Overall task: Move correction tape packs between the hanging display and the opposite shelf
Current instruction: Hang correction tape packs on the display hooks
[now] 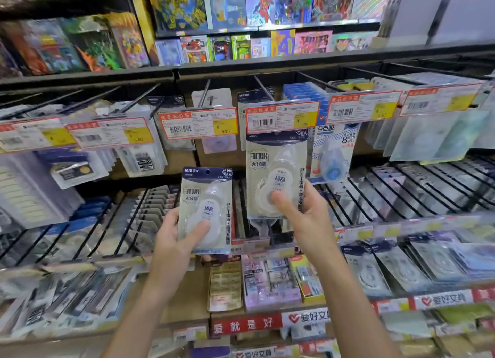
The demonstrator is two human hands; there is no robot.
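Observation:
My left hand point(176, 239) grips a correction tape pack point(206, 197) with a dark blue header and a clear blister, held free in front of the display. My right hand point(302, 213) grips a second, matching pack point(273, 170) from below, thumb on the blister. That pack's top is hidden behind a red-framed price tag point(282, 116), so I cannot tell whether it hangs on the peg point(263, 88). Both packs face me upright, side by side and apart.
Black hanging pegs point(316, 81) with price tags run across the display. A blue dot-glue pack point(333, 154) hangs right of my right hand. Slanted wire racks point(401, 188) of stationery lie below, boxes of erasers point(225, 288) lower still. Toy boxes point(241, 6) fill the upper shelves.

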